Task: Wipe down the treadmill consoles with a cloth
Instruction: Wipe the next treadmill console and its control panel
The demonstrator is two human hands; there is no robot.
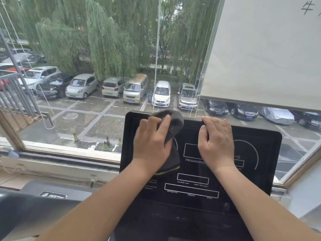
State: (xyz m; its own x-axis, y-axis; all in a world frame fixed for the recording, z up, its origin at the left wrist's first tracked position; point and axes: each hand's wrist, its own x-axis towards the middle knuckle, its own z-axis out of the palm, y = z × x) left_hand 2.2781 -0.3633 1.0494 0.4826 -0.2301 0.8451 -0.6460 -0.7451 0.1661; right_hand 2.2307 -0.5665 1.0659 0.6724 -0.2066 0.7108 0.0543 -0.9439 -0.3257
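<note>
Grey cloth [175, 124] is pressed on far-left part of treadmill console [251, 180] by L hand [152, 141], fingers straight, not clenched. Console's far edge is grasped by R hand [215, 141], fingers curled over it.

Single view, taken from a wide-angle camera worn on my head. It faces forward and tilts steeply down. The flat black treadmill console [199, 173], marked with white outlined display boxes, sits close to the lens, low and right of centre. My left hand [152, 141] and right hand [215, 143] lie mid-frame at arm's reach. Past the console's top edge the view runs through the wide wood-framed glass window [69, 150] to a grey paved car park [97, 119] far below. A cream fabric roller blind [269, 49] fills the upper right corner.
</note>
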